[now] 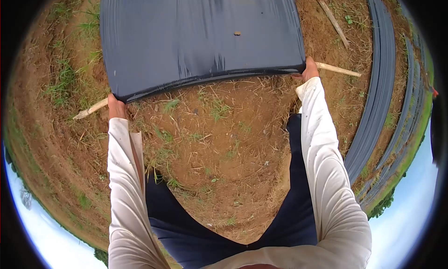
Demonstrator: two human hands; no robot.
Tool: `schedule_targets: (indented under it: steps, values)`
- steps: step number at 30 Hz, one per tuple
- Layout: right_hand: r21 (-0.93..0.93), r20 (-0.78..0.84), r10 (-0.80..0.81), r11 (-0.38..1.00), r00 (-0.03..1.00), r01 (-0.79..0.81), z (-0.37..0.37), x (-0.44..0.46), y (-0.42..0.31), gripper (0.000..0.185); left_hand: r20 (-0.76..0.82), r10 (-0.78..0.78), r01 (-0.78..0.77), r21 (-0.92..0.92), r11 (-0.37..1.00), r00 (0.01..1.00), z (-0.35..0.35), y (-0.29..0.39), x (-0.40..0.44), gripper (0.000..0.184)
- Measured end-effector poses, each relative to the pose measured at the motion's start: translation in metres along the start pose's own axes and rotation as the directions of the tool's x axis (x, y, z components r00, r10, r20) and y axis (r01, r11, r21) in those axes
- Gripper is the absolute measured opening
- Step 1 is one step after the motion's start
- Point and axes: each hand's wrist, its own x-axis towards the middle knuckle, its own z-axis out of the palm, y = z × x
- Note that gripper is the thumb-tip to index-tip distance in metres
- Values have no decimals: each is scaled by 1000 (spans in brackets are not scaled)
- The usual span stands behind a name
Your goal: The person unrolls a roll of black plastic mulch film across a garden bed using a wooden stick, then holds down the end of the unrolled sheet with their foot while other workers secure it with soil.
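Note:
A wide sheet of black plastic mulch film [200, 31] stretches away from me over the ground. Its near edge is wrapped around a wooden stick [338, 69], whose pale ends poke out on both sides; the middle is hidden by the film. My left hand [117, 106] is closed around the stick and film at the left corner. At the right corner, my right hand [310, 69] grips them the same way. The near edge sags slightly between my hands. A small brown clod [237, 33] lies on the film.
Bare brown soil [224, 171] with dry straw and grass tufts lies between my spread legs. A loose stick [334, 24] rests on the ground at upper right. Farther right, long film-covered strips [380, 82] run along the field. Grass [63, 82] grows at left.

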Motion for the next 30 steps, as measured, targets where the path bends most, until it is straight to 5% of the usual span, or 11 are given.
schedule_targets:
  steps: [2, 4, 7, 16, 18, 21, 27, 30]
  values:
    - [58, 168, 3, 998, 986, -13, -3, 20, 1, 43, -24, 24, -24, 15, 1000, 999, -19, -6, 12, 36]
    - [168, 64, 54, 984, 996, -64, 6, 41, 7, 41, -23, 55, -55, 20, 998, 998, -22, -5, 28, 37]
    - [423, -133, -165, 882, 977, 207, 25, 41, 8, 36, 47, 92, -89, -66, 994, 995, -4, 0, 31, 39]
    - [343, -195, -120, 922, 974, 182, 38, 46, -2, 31, -132, 87, -90, -14, 996, 987, 21, 7, -5, 45]
    - [369, -199, -126, 909, 972, 193, 52, 43, -10, 29, -60, 89, -92, -58, 994, 994, 16, 7, 7, 45]
    - [365, -183, -176, 901, 967, 233, 44, 32, -7, 28, -199, 89, -86, 24, 996, 976, 8, 5, 8, 43]
    - [432, -182, -160, 874, 970, 225, 47, 68, -3, 29, 33, 54, -53, -50, 997, 998, 14, 9, 5, 42]
    - [417, -100, -160, 890, 982, 187, 38, 76, 6, 35, -204, -52, 70, 82, 994, 978, 9, 16, 10, 39]
